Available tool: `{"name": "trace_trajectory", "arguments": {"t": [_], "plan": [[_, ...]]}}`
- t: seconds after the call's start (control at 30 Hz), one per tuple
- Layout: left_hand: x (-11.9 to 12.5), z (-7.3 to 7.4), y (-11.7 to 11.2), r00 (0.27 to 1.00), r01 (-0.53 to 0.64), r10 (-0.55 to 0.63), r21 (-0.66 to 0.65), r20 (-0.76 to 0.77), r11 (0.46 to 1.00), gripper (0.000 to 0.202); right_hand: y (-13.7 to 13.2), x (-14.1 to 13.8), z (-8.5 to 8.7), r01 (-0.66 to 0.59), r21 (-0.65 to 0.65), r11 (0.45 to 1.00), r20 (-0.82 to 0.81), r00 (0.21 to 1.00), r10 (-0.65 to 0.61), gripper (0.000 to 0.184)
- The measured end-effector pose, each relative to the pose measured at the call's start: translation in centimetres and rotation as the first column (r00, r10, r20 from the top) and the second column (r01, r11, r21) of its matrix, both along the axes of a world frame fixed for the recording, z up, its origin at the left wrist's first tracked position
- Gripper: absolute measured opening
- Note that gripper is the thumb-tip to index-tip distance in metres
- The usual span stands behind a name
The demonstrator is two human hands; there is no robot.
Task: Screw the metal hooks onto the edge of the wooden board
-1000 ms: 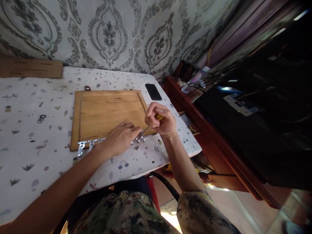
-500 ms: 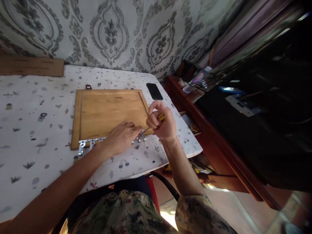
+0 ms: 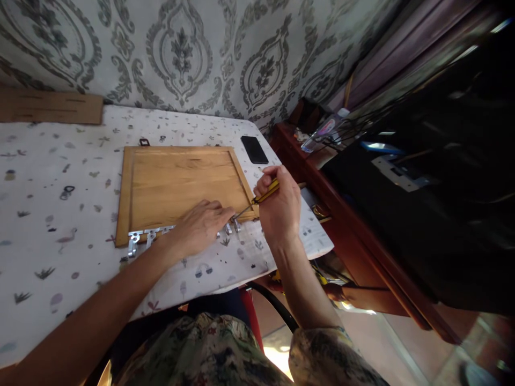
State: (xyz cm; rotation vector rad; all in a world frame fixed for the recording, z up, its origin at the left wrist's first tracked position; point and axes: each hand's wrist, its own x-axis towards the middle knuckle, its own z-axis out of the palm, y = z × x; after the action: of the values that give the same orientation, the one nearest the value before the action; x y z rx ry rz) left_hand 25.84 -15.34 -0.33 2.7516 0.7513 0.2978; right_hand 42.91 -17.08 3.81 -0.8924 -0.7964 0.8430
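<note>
A wooden panel (image 3: 185, 182) with a raised frame lies flat on the table. Several metal hinges sit in a row along its near edge, such as a hinge (image 3: 133, 244) at the left end. My left hand (image 3: 203, 222) rests over the row, fingers bent together, thumb and fingertip pinching at the right-end hinge (image 3: 237, 225); its palm hides some of the hinges. In my closed right hand (image 3: 280, 206) is a yellow-and-black screwdriver (image 3: 265, 194), tilted, its shaft reaching down left to that same hinge. Whether the tip sits in a screw is too small to tell.
Beyond the panel's right corner lies a black phone (image 3: 254, 149). Cardboard (image 3: 50, 107) lies at the back left, by the patterned wall. To the right stands a reddish wooden desk (image 3: 341, 236) with an open drawer and a plastic bottle (image 3: 325, 130).
My right hand has shifted right and turned on the screwdriver, exposing more of its handle. The screwdriver tip remains at the right-end hinge, and my left hand stays in place.
</note>
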Motion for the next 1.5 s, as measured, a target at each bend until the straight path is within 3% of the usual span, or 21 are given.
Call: {"name": "trace_trajectory", "arguments": {"t": [0.07, 0.13, 0.2, 0.27, 0.33, 0.43, 0.53, 0.63, 0.77, 0.83, 0.9, 1.0, 1.07, 1.13, 1.23, 1.33, 1.43, 1.5], "plan": [[0.0, 0.1, 0.0, 1.000, 0.004, -0.004, -0.004, -0.015, 1.000, 0.025, -0.2, 0.0, 0.1, 0.020, 0.017, 1.000, -0.002, 1.000, -0.020, 0.030], [0.1, 0.2, -0.1, 1.000, -0.001, 0.001, -0.011, -0.021, 1.000, 0.024, -0.3, 0.2, 0.3, -0.040, 0.018, 0.999, 0.009, 0.999, 0.040, 0.028], [0.1, 0.3, -0.1, 1.000, -0.011, 0.011, -0.016, -0.024, 1.000, 0.025, -0.3, 0.6, 0.4, -0.216, 0.008, 0.976, 0.064, 0.974, 0.216, 0.030], [0.1, 0.3, -0.1, 1.000, -0.015, 0.014, -0.013, -0.024, 1.000, 0.028, -0.2, 0.9, 0.4, -0.411, 0.004, 0.912, 0.134, 0.904, 0.406, 0.034], [0.1, 0.3, -0.1, 1.000, -0.013, 0.013, -0.006, -0.017, 1.000, 0.030, 0.0, 1.0, 0.4, -0.498, 0.029, 0.867, 0.176, 0.856, 0.486, 0.036], [0.1, 0.4, -0.1, 1.000, -0.012, 0.012, 0.000, -0.011, 1.000, 0.029, 0.2, 0.6, 0.3, -0.423, 0.064, 0.904, 0.179, 0.896, 0.406, 0.035], [0.1, 0.4, -0.1, 1.000, -0.006, 0.006, -0.008, -0.018, 1.000, 0.025, 0.0, -0.1, 0.2, -0.208, 0.036, 0.978, 0.134, 0.970, 0.201, 0.034], [0.1, 0.2, -0.1, 1.000, -0.005, 0.005, -0.011, -0.011, 1.000, 0.025, -0.2, -0.5, 0.2, -0.026, -0.002, 1.000, 0.035, 0.999, 0.026, 0.037], [0.0, -0.1, 0.0, 1.000, 0.000, 0.000, 0.001, -0.004, 1.000, 0.026, -0.3, -0.7, 0.2, 0.002, -0.009, 1.000, -0.013, 1.000, -0.002, 0.042], [0.1, -0.1, 0.0, 1.000, 0.006, -0.006, 0.003, -0.005, 1.000, 0.027, -0.3, -0.4, 0.3, -0.060, -0.004, 0.998, 0.021, 0.998, 0.060, 0.045], [0.1, 0.0, 0.0, 1.000, -0.001, 0.001, 0.002, -0.008, 1.000, 0.030, -0.1, 0.1, 0.4, -0.225, -0.011, 0.974, 0.082, 0.971, 0.225, 0.048], [0.2, 0.0, -0.1, 1.000, -0.013, 0.013, -0.006, -0.010, 1.000, 0.032, 0.3, 1.0, 0.4, -0.533, -0.061, 0.844, 0.185, 0.825, 0.534, 0.055], [0.2, 0.1, -0.1, 1.000, -0.010, 0.010, -0.011, -0.004, 1.000, 0.031, 0.6, 1.3, 0.4, -0.600, -0.069, 0.797, 0.208, 0.772, 0.600, 0.056], [0.2, 0.2, -0.1, 1.000, -0.013, 0.013, -0.013, -0.003, 1.000, 0.031, 0.8, 1.1, 0.3, -0.533, -0.045, 0.845, 0.187, 0.826, 0.532, 0.054], [0.1, 0.4, -0.1, 1.000, -0.018, 0.017, -0.019, -0.016, 1.000, 0.030, 0.7, 0.2, 0.3, -0.257, -0.036, 0.966, 0.134, 0.956, 0.259, 0.051], [0.1, 0.6, -0.1, 0.999, -0.017, 0.016, -0.021, -0.029, 1.000, 0.028, 0.2, -0.6, 0.4, -0.021, -0.043, 0.999, 0.074, 0.997, 0.024, 0.052], [0.1, 0.6, -0.1, 1.000, -0.007, 0.007, -0.011, -0.027, 1.000, 0.026, -0.2, -0.7, 0.4, 0.016, -0.035, 0.999, 0.023, 1.000, -0.015, 0.051], [0.1, 0.5, 0.0, 0.999, -0.006, 0.006, -0.010, -0.031, 1.000, 0.026, -0.1, -0.3, 0.5, -0.075, -0.032, 0.997, 0.041, 0.996, 0.076, 0.049]]}}
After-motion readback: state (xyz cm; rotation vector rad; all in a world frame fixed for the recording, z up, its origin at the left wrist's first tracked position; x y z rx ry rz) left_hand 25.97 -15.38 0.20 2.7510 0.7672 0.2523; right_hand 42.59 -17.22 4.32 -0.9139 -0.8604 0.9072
